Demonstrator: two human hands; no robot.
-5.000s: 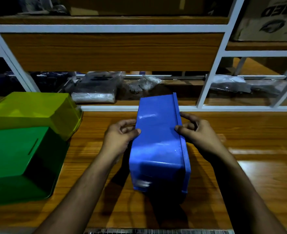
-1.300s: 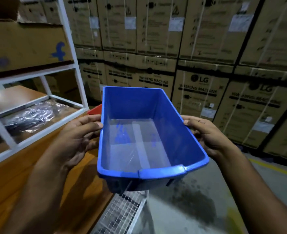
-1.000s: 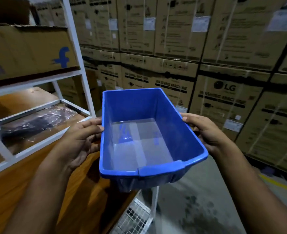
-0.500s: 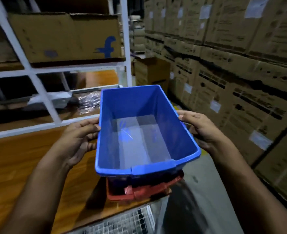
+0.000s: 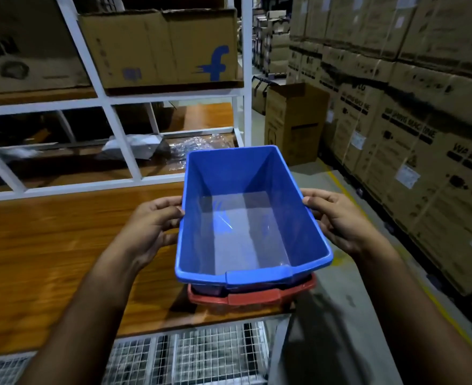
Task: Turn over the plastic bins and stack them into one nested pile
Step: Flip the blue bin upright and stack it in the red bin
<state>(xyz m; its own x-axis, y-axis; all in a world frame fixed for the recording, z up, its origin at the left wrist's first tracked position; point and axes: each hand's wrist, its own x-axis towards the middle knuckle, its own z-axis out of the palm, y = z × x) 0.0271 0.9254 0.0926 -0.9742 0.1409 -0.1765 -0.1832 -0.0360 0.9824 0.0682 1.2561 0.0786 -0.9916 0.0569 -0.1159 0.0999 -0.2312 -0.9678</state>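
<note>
The fingers [image 5: 162, 202] of the left hand [image 5: 148, 229] curl over the left long edge of the blue bin [image 5: 246, 218], with the thumb pressed near the rim. The fingers [image 5: 316, 200] of the right hand [image 5: 340, 223] curl the same way on the right long edge. Both hands are closed on the bin, one on each side, about halfway along it. So the bin sits right between the two hands, and they touch it.

The blue bin is open side up. Its inside is empty, and the floor of it shines a little. It sits down inside a red bin [image 5: 252, 297]. Only the red rim shows, peeking out under the near end of the blue one. I cannot tell if the blue bin is pushed all the way in.

The two bins are at the right corner of a brown wooden table [image 5: 48, 259]. A wire mesh panel [image 5: 187, 354] runs below the table's near edge. Behind the table is a white metal rack [image 5: 123, 143] with a cardboard box [image 5: 159, 48] on its shelf and some plastic bags [image 5: 137, 145] lower down. To the right, across a gray floor [image 5: 337, 323], stands a tall wall of stacked cartons [image 5: 423, 107].
</note>
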